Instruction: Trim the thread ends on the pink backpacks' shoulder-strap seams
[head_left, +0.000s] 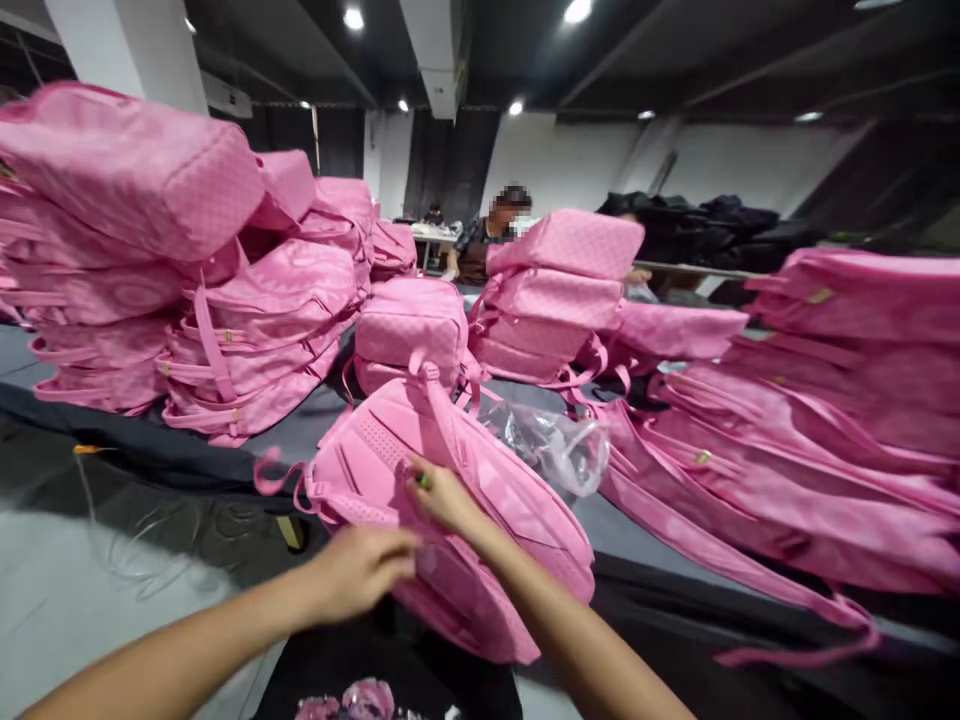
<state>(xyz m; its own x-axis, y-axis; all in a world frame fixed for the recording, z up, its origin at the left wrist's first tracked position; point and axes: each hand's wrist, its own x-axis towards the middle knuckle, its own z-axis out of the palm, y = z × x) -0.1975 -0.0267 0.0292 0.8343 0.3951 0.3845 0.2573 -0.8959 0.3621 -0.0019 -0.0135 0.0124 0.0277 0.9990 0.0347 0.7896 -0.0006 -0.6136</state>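
Note:
A pink backpack (487, 480) leans at the table's front edge, its padded back panel and shoulder straps facing me. Against that panel, my right hand (444, 498) is closed around a small green and dark object (423, 481); most of it is hidden by the fingers. My left hand (361, 570) is by the backpack's lower left side, near a strap. Its fingers are bent and smeared by motion, so I cannot tell whether it grips anything. Just beyond the backpack lies a crumpled clear plastic bag (559, 440).
Stacks of pink backpacks stand on the left (255, 340), at the back (555, 300) and on the right (847, 440) of the dark-covered table (300, 445). Loose straps hang over its front edge. Across the table is a person (480, 245). Tubing (157, 540) lies on the floor.

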